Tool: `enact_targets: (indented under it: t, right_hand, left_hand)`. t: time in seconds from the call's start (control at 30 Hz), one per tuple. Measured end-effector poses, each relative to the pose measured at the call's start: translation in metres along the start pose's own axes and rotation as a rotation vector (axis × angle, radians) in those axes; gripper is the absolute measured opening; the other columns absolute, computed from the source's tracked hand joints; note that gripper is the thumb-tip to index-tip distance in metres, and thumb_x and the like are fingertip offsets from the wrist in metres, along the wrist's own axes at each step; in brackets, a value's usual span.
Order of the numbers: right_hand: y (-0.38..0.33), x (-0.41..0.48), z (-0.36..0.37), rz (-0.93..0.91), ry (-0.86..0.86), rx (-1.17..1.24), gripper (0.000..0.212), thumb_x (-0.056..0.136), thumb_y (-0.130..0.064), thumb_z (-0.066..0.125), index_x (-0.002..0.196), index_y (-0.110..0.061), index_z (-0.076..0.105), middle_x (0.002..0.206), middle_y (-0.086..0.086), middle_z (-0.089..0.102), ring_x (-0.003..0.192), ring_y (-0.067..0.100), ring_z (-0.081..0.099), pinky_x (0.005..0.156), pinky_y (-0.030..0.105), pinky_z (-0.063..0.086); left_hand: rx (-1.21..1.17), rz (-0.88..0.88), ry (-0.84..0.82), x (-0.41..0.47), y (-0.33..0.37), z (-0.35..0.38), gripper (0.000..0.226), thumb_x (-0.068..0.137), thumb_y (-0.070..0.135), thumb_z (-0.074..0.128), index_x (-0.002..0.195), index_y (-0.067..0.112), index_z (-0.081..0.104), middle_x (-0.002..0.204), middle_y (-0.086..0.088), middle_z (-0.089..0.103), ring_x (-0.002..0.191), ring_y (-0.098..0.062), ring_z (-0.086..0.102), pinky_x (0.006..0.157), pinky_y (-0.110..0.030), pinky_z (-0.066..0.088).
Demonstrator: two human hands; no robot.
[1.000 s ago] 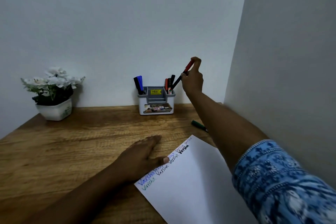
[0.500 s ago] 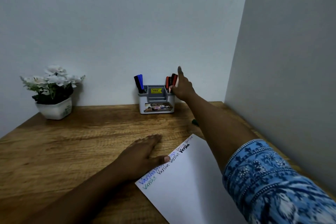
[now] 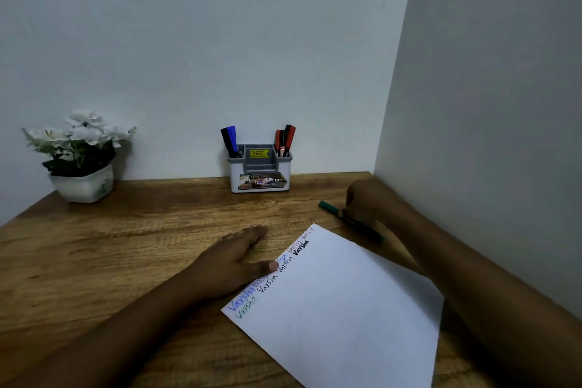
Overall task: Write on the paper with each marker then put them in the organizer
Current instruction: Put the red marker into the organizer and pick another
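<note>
Your left hand [image 3: 234, 264] lies flat, fingers spread, thumb pinning the paper [image 3: 340, 302] so it won't slide. The organizer [image 3: 259, 172] stands at the wall, nothing blocking it. Your right hand [image 3: 367, 200] curls onto the green marker [image 3: 349, 220] lying on the table [image 3: 110, 255] beside the paper; I can't tell if it's gripped.

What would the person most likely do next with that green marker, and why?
Probably close the right hand around the green marker and lift it. It is the only marker lying on the table; the others stand in the organizer, and the left hand steadies the paper.
</note>
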State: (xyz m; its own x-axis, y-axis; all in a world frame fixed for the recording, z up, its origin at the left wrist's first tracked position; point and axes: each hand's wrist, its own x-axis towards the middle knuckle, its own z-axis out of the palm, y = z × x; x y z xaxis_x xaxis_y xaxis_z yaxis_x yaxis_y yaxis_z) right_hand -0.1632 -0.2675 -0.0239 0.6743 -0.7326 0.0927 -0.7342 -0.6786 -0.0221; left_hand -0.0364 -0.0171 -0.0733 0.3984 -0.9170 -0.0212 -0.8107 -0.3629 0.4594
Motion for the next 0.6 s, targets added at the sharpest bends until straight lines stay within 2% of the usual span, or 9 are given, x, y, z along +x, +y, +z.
enact_targets:
  t: [0.1, 0.2, 0.3, 0.37, 0.43, 0.5, 0.53, 0.6]
  right_hand:
    - [-0.004, -0.005, 0.013, 0.034, 0.008, 0.090, 0.024, 0.078, -0.033, 0.070, 0.091, -0.012, 0.070, 0.095, 0.007, 0.068, 0.082, 0.022, 0.061, 0.063, 0.025, 0.044]
    - [-0.014, -0.015, 0.012, 0.002, 0.099, 0.201, 0.019, 0.079, -0.026, 0.068, 0.089, -0.010, 0.070, 0.092, 0.007, 0.068, 0.084, 0.023, 0.063, 0.062, 0.026, 0.042]
    - [-0.034, -0.037, 0.002, -0.187, 0.199, 0.509, 0.010, 0.076, -0.021, 0.071, 0.079, -0.012, 0.068, 0.080, 0.003, 0.068, 0.075, 0.018, 0.061, 0.063, 0.030, 0.044]
    - [-0.054, -0.058, -0.006, -0.363, 0.162, 0.681, 0.010, 0.075, -0.015, 0.075, 0.077, -0.015, 0.065, 0.076, -0.002, 0.067, 0.068, 0.009, 0.059, 0.059, 0.024, 0.044]
    - [-0.075, -0.077, -0.009, -0.499, 0.119, 0.738, 0.013, 0.075, -0.014, 0.075, 0.083, -0.016, 0.065, 0.075, -0.004, 0.066, 0.064, 0.005, 0.059, 0.057, 0.019, 0.046]
    - [-0.090, -0.090, -0.008, -0.587, 0.175, 0.712, 0.016, 0.075, -0.017, 0.075, 0.088, -0.014, 0.066, 0.075, -0.005, 0.066, 0.062, 0.002, 0.057, 0.057, 0.018, 0.047]
    - [-0.095, -0.095, -0.007, -0.621, 0.232, 0.681, 0.017, 0.074, -0.018, 0.074, 0.088, -0.013, 0.067, 0.073, -0.007, 0.064, 0.059, 0.001, 0.054, 0.055, 0.016, 0.043]
    - [-0.100, -0.099, -0.005, -0.650, 0.310, 0.664, 0.015, 0.073, -0.020, 0.073, 0.085, -0.013, 0.066, 0.068, -0.012, 0.058, 0.056, -0.001, 0.049, 0.052, 0.016, 0.037]
  left_hand:
    - [-0.034, 0.006, 0.048, 0.000, -0.001, 0.002, 0.093, 0.069, 0.081, 0.043, 0.146, 0.036, 0.018, 0.154, 0.012, 0.020, 0.140, -0.011, 0.022, 0.110, -0.029, 0.022]
    - [-0.148, -0.009, 0.109, -0.002, 0.001, 0.002, 0.074, 0.081, 0.062, 0.051, 0.145, 0.035, 0.025, 0.151, 0.011, 0.030, 0.136, -0.010, 0.030, 0.106, -0.026, 0.027]
    - [-0.492, -0.006, 0.277, -0.003, 0.004, -0.004, 0.056, 0.084, 0.050, 0.054, 0.136, 0.033, 0.042, 0.139, 0.010, 0.048, 0.122, -0.003, 0.045, 0.094, -0.017, 0.035]
    - [-0.742, -0.006, 0.373, -0.005, 0.010, -0.009, 0.041, 0.086, 0.042, 0.054, 0.125, 0.031, 0.054, 0.127, 0.007, 0.059, 0.112, -0.002, 0.052, 0.085, -0.012, 0.036]
    - [-1.094, 0.027, 0.379, -0.006, 0.016, -0.011, 0.037, 0.082, 0.039, 0.053, 0.116, 0.025, 0.060, 0.115, 0.002, 0.067, 0.113, -0.011, 0.059, 0.090, -0.020, 0.041]
    - [-1.345, 0.056, 0.371, -0.006, 0.019, -0.012, 0.041, 0.082, 0.034, 0.051, 0.118, 0.016, 0.060, 0.113, -0.005, 0.069, 0.113, -0.017, 0.061, 0.098, -0.031, 0.043]
    - [-1.399, 0.074, 0.382, -0.007, 0.019, -0.013, 0.043, 0.084, 0.033, 0.050, 0.120, 0.012, 0.058, 0.115, -0.006, 0.068, 0.111, -0.018, 0.062, 0.097, -0.032, 0.045]
    - [-1.486, 0.110, 0.407, -0.007, 0.021, -0.015, 0.041, 0.086, 0.028, 0.047, 0.120, 0.008, 0.057, 0.113, -0.008, 0.069, 0.105, -0.017, 0.065, 0.085, -0.027, 0.053]
